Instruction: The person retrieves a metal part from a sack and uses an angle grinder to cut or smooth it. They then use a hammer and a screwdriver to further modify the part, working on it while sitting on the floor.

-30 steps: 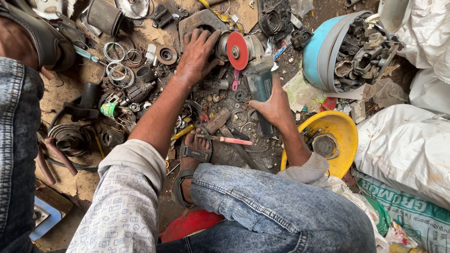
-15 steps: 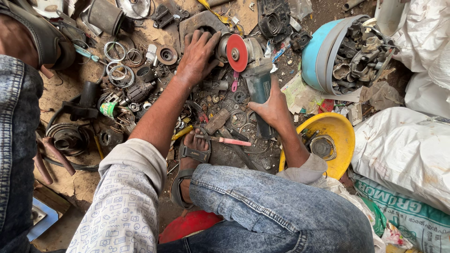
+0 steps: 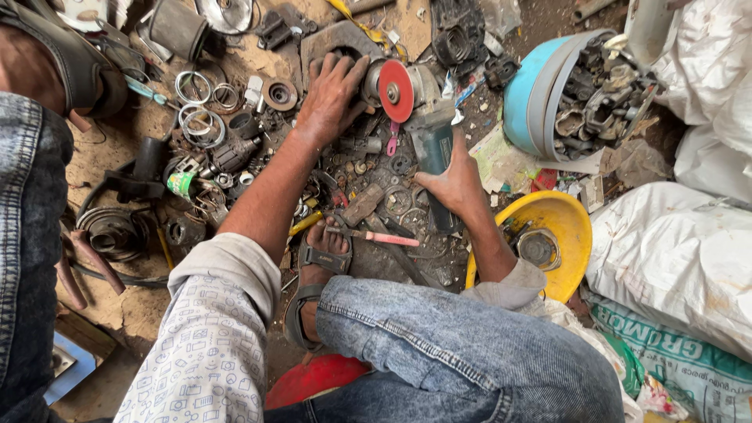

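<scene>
My right hand [image 3: 453, 185] is wrapped around the dark green body of an angle grinder [image 3: 429, 145], whose red disc [image 3: 396, 90] faces up toward the far side. My left hand [image 3: 333, 95] rests flat, fingers spread, on a dark metal part [image 3: 338, 41] right beside the disc. Small nuts, washers and rings [image 3: 384, 196] lie scattered on the ground between both hands. My sandalled foot [image 3: 317, 270] sits below, next to a pink-handled tool [image 3: 380, 236].
A yellow bowl [image 3: 568, 215] holding a metal part lies at the right. Beyond it stands a blue tub [image 3: 526, 98] full of grey scrap parts. White sacks [image 3: 681, 251] fill the right edge. Metal rings [image 3: 200, 98], springs and black parts litter the left. Another person's leg [image 3: 27, 219] is at far left.
</scene>
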